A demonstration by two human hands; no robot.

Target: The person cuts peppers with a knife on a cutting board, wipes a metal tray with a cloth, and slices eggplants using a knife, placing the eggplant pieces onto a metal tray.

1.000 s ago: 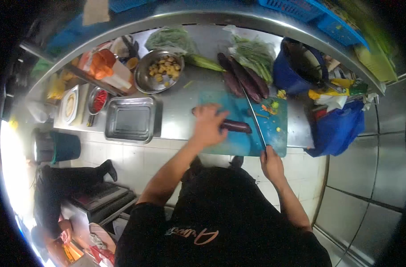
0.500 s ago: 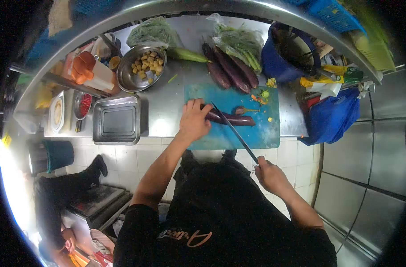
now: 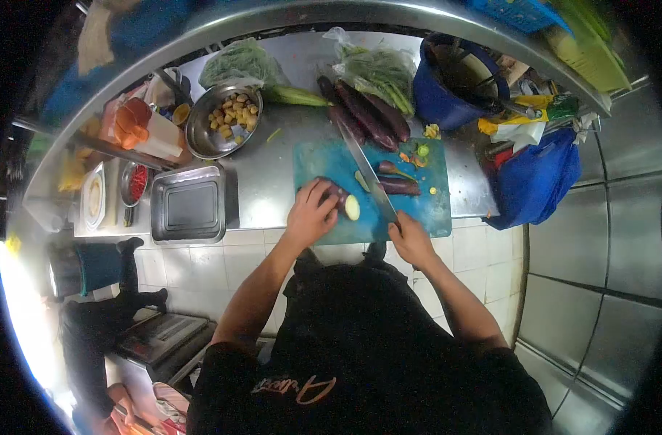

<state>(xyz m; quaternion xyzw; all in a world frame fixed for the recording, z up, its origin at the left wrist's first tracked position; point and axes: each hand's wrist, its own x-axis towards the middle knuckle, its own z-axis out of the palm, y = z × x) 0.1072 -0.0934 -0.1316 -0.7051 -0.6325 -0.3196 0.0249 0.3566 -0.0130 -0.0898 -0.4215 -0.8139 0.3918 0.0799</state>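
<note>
On the blue cutting board (image 3: 431, 217), my left hand (image 3: 311, 212) is closed over a cut eggplant piece (image 3: 343, 197). Its pale cut face points right. My right hand (image 3: 412, 239) grips the handle of a long kitchen knife (image 3: 369, 172), whose blade slants away to the upper left, apart from the held piece. To the right of the blade lies the other eggplant section (image 3: 400, 187), beside a stem end (image 3: 393, 170). Vegetable scraps (image 3: 421, 154) sit at the board's upper right. Several whole eggplants (image 3: 367, 116) rest just beyond the board.
Left on the steel counter stand an empty metal tray (image 3: 188, 233) and a bowl (image 3: 209, 152) of small tan chunks. Bagged greens (image 3: 240, 64) lie behind. A blue bucket (image 3: 440, 109) stands at the right. Another person's legs (image 3: 99, 319) show at lower left.
The eggplant under the knife is now in two sections. My left hand has turned its piece, showing the cut face. The knife and right hand have moved left and away from me.
</note>
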